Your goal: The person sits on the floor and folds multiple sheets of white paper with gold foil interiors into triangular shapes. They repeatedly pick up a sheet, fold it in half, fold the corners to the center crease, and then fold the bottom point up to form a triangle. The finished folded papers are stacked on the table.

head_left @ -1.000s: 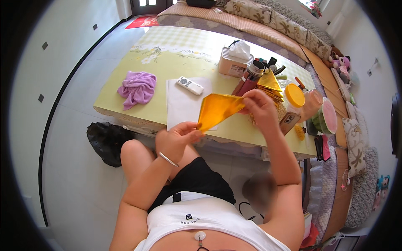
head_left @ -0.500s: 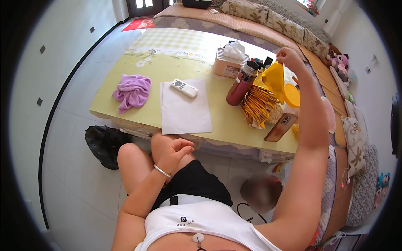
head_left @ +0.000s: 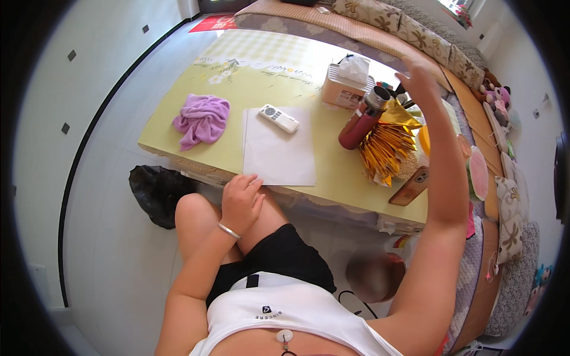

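Observation:
My left hand (head_left: 242, 203) rests by my knee at the table's front edge, fingers loosely stretched and holding nothing. Its fingertips are close to the near edge of white paper sheets (head_left: 279, 160). My right hand (head_left: 423, 83) is raised over the far right of the table, somewhat blurred, fingers apart with nothing visible in them. Below and left of it, a shiny gold foil piece (head_left: 401, 116) lies on top of a fanned heap of folded gold foil papers (head_left: 386, 148). A dark red flask without a lid (head_left: 360, 123) stands against the heap.
A white remote control (head_left: 279, 118) lies on the paper. Left of it is a crumpled purple cloth (head_left: 202, 120). A tissue box (head_left: 344, 89) stands behind the flask, and a phone (head_left: 409, 187) leans near the front right. A black bag (head_left: 157, 193) sits on the floor.
My right hand has let go of the gold foil piece, now on the heap, and moved slightly up and away. My left hand has moved forward to the table edge, fingers straightening. The view shifted slightly.

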Demonstrator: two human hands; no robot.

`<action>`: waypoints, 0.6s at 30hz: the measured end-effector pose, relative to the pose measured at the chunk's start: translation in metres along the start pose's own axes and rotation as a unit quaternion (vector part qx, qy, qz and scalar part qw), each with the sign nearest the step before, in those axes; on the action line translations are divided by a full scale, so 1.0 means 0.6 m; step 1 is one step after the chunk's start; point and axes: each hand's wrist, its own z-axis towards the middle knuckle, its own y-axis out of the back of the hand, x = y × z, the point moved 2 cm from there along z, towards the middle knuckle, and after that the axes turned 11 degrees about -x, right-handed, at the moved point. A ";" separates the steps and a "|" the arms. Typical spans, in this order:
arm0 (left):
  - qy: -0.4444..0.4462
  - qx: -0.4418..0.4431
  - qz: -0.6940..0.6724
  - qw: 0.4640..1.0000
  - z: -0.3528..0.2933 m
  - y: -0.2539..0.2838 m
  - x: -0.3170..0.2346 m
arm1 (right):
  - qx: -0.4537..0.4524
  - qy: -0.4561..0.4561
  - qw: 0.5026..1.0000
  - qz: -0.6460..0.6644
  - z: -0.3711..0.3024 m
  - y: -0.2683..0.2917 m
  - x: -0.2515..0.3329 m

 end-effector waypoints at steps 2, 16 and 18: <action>-0.060 0.010 0.062 0.996 0.014 -0.010 0.006 | -0.111 0.031 0.987 0.113 -0.027 0.046 0.055; -0.055 -0.014 0.022 0.998 0.031 -0.036 0.056 | 0.135 -0.057 0.948 0.282 -0.271 -0.233 0.344; -0.043 -0.005 0.029 0.999 0.030 -0.038 0.058 | 0.090 -0.035 0.963 0.253 -0.254 -0.290 0.363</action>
